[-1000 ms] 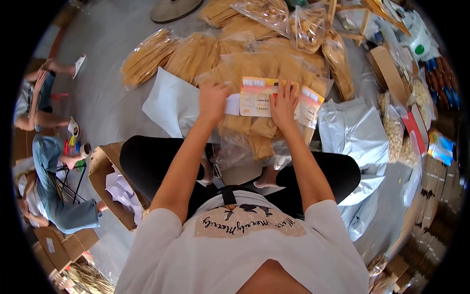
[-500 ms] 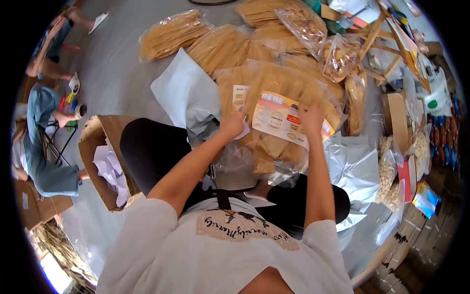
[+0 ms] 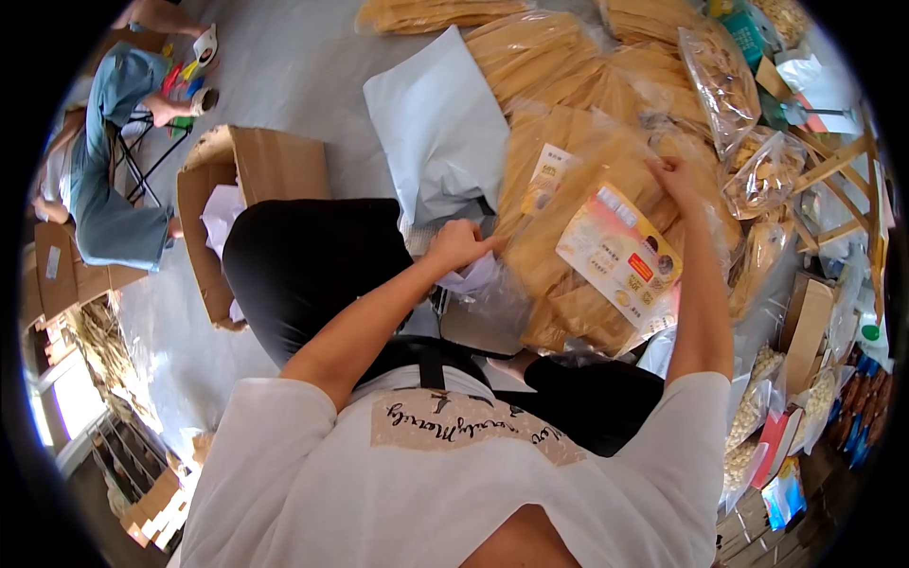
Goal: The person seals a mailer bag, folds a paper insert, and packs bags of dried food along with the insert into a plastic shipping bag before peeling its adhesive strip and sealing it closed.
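My left hand (image 3: 460,248) is closed, with crumpled pale paper (image 3: 473,276) under its fingers, beside the near left edge of a clear bag of flat tan strips (image 3: 578,208). My right hand (image 3: 678,182) pinches the bag's film on the right, above a printed label sheet (image 3: 620,260). That sheet is orange, white and pink and lies tilted on the bag. A smaller label (image 3: 545,177) shows on the tan strips farther left. What exactly my left fingers grip is too small to tell.
More bags of tan strips (image 3: 540,57) lie beyond. A pale grey plastic bag (image 3: 437,123) is left of them. At left stand an open cardboard box (image 3: 279,166) and seated people (image 3: 123,180). A wooden frame (image 3: 838,166) and bags of pale pieces (image 3: 748,407) are at right.
The view has turned, so the floor items sit differently. My right hand has moved from the label sheet to the bag's film at its right; my left hand has come nearer my knee.
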Motion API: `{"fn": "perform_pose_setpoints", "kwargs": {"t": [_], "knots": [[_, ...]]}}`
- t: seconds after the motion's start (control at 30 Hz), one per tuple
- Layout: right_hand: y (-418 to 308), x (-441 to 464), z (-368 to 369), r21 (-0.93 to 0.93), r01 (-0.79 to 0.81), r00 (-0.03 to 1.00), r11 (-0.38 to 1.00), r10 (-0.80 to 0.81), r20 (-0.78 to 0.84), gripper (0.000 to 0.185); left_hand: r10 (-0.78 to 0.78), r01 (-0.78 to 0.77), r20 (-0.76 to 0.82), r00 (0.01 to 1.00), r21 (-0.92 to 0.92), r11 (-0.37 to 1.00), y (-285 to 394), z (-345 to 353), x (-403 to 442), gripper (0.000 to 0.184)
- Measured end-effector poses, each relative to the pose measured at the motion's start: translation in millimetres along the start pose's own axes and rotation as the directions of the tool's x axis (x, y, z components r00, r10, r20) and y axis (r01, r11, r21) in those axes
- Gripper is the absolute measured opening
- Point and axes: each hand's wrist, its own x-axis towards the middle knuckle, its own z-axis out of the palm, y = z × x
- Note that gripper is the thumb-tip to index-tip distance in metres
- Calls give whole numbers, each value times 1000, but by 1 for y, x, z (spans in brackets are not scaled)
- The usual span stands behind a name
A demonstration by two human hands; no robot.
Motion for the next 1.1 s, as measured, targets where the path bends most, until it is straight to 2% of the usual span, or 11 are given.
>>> {"fn": "perform_pose_setpoints", "kwargs": {"t": [0.13, 0.37, 0.5, 0.57, 0.7, 0.73, 0.8, 0.9, 0.97, 1.0, 1.1], "knots": [[-1, -24, -50, 356, -254, 953, 899, 169, 251, 30, -84, 42, -178, 980, -227, 973, -53, 19, 21, 29], [-45, -134, -151, 653, -74, 996, 754, 88, 12, 23, -205, 31, -357, 911, -436, 899, -41, 0, 18, 29], [-84, -219, -196, 836, 35, 952, 548, 235, -194, 21, 28, -374, -629, 777, -425, 825, 10, -55, -10, 23], [-104, -258, -200, 859, 82, 941, 505, 245, -233, 21, 178, -587, -787, 591, -268, 763, 41, -124, -65, 20], [-129, -309, -201, 945, 271, 948, 185, 122, -295, 21, 463, -379, -850, -249, 526, 761, -6, -256, -158, 20], [-134, -315, -201, 944, 278, 945, 177, 123, -302, 21, 554, -198, -794, -251, 602, 773, -32, -281, -176, 20], [-145, -326, -206, 914, 82, 953, -396, -238, -189, 20, 620, 175, -775, -121, 598, 782, -84, -304, -198, 18], [-184, -348, -205, 893, 259, 939, -369, -122, -323, 22, 209, 628, -895, 394, 428, 651, -157, -273, -191, 17], [-198, -358, -199, 877, 365, 927, -312, 34, -374, 22, 169, 337, -834, 525, 386, 859, -187, -259, -177, 22], [-202, -361, -197, 858, 452, 891, -245, 179, -418, 22, 441, 163, -861, 254, 488, 858, -155, -246, -184, 27], [-203, -363, -187, 868, 445, 895, -222, 74, -440, 22, 385, -431, -865, 323, 228, 873, -52, -231, -192, 18]]}}
